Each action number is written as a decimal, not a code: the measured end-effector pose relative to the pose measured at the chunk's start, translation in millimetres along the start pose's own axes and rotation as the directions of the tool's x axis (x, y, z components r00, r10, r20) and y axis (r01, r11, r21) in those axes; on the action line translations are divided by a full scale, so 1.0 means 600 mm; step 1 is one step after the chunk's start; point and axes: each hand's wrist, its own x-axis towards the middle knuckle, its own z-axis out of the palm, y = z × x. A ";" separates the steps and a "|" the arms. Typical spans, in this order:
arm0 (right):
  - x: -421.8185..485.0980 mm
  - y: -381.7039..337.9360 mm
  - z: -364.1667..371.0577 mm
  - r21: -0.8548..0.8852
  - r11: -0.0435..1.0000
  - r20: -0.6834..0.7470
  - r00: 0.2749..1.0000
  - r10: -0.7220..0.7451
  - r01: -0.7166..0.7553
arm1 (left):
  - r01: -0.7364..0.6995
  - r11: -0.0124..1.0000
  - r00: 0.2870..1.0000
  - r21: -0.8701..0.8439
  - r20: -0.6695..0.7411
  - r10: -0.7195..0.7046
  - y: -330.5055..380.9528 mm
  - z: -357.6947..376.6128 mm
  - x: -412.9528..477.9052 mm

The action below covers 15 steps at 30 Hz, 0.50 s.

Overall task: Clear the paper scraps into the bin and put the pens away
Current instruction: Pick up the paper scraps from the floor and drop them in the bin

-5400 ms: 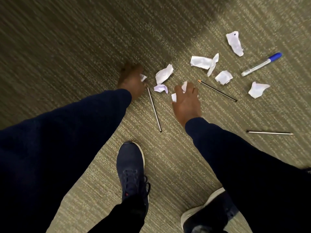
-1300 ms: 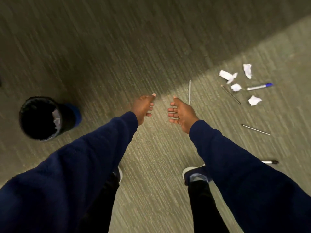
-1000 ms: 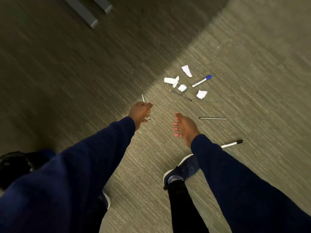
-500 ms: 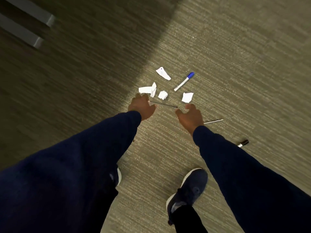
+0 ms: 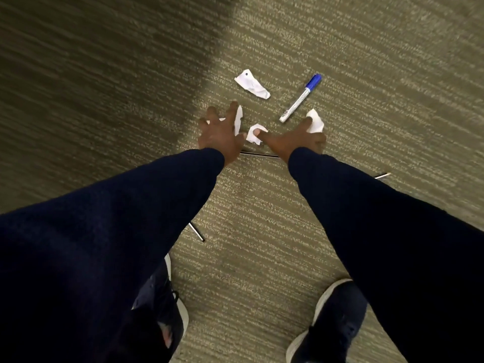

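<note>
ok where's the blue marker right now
In the head view the blue marker lies on the carpet, upper right of centre, just beyond the right hand, between two paper scraps.

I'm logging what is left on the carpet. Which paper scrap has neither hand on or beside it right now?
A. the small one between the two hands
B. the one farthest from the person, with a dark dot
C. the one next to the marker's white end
B: the dotted scrap lies apart on the carpet beyond the left hand and right hand, which reach over the nearer scraps.
</note>
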 end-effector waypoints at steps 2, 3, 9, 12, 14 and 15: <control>-0.003 -0.017 0.019 -0.083 0.996 -0.059 0.998 -0.021 0.016 | -0.061 0.990 0.997 0.124 -0.049 0.067 -0.003 0.011 0.008; -0.005 -0.022 0.026 -0.117 0.993 -0.084 0.996 -0.038 0.028 | -0.091 0.982 0.992 0.167 -0.072 0.104 -0.004 0.015 0.010; 0.003 -0.033 0.053 -0.324 0.933 -0.238 0.941 -0.242 0.158 | -0.179 0.971 0.972 0.160 -0.125 0.199 -0.009 0.020 0.029; 0.017 -0.025 0.051 -0.263 0.946 -0.257 0.932 -0.257 0.189 | -0.207 0.960 0.965 0.189 -0.122 0.232 -0.007 0.020 0.040; 0.025 -0.014 0.046 -0.231 0.951 -0.250 0.933 -0.260 0.203 | -0.211 0.953 0.962 0.218 -0.126 0.241 -0.004 0.020 0.046; 0.029 -0.006 0.043 -0.224 0.949 -0.246 0.930 -0.274 0.220 | -0.212 0.951 0.962 0.226 -0.123 0.244 -0.003 0.020 0.049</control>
